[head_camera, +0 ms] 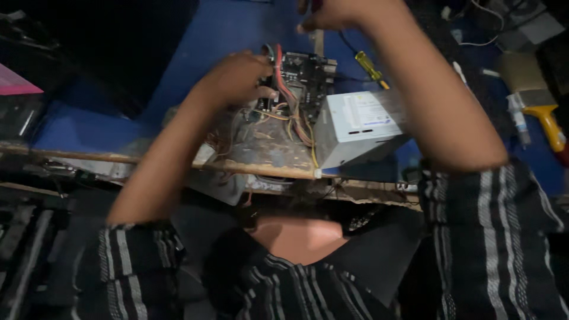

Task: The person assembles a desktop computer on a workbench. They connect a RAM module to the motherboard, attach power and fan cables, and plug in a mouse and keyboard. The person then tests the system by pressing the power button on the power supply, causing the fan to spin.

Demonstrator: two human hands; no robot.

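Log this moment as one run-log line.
left hand: on circuit board wires | right hand: raised, grip unclear | power supply box: beside board | screwdriver, paintbrush: idle

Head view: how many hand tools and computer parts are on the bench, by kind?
Circuit board: 1
Power supply box: 1
Yellow-handled screwdriver: 1
Yellow-handled paintbrush: 1
Total: 4
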